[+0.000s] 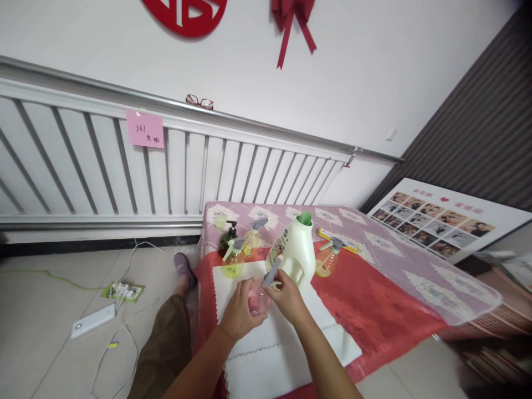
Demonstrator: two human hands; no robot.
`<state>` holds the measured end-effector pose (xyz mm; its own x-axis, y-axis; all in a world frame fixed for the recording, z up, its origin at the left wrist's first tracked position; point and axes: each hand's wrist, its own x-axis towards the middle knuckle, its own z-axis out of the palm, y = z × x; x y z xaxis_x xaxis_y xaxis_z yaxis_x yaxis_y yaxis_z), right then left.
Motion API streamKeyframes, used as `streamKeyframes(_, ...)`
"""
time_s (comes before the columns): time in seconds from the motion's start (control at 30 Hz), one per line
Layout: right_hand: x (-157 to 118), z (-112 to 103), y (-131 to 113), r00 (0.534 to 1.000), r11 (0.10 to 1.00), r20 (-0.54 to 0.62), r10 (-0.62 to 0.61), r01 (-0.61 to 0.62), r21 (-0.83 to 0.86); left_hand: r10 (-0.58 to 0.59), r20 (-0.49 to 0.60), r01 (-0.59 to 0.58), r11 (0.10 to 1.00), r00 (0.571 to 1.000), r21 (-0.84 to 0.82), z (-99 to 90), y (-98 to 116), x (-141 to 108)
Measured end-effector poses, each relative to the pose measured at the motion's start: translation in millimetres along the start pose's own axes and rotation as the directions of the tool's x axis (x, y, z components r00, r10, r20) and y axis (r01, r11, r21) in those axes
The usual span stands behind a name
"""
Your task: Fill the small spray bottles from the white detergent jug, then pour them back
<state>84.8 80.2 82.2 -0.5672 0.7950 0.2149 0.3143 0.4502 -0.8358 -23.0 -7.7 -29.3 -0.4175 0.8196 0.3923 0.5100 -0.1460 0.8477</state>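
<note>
My left hand (240, 316) is wrapped round the body of a small clear pink spray bottle (258, 298), tilted above the white mat (266, 368). At its top, the fingers of my right hand (287, 296) are closed on the grey spray head (272, 271). I cannot tell whether the head is screwed tight. Just behind my right hand stands a large pale green detergent jug (306, 249) with a green top. Spray bottles with yellow liquid stand nearby: one (233, 260) and another (251, 239) to the left, a third (326, 260) right of the jug.
A dark pump bottle (225, 239) stands at the table's back left. Behind the right spray bottle lies a long yellow-edged item (347, 243). Red cloth (374, 310) covers part of the patterned tablecloth. A radiator (183, 172) lines the wall; cables and a power strip (124, 291) lie on the floor.
</note>
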Motion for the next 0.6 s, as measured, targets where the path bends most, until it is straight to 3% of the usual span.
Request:
streamKeyframes(0.1,-6.1,14.0,1.9,0.990,0.999,-0.140,0.031,-0.030,0.015,0.007,-0.018,-0.007,1.000,1.000,-0.006,0.9,-0.5,0.1)
streamKeyframes(0.27,-14.2,38.8,2.7,0.934,0.992,-0.340,0.108,-0.080,0.095,0.004,-0.046,-0.005,0.999,0.999,-0.037,1.5,0.9,0.9)
streamKeyframes(0.47,-15.6,53.2,7.7,0.872,0.968,-0.443,0.208,-0.120,0.218,-0.037,-0.032,0.033,0.994,0.999,-0.108,0.8,2.3,2.8)
streamKeyframes(0.6,-17.1,53.6,6.2,0.854,0.950,-0.460,0.244,-0.114,0.292,-0.082,0.022,0.085,0.976,0.996,-0.198,-10.0,3.3,4.4)
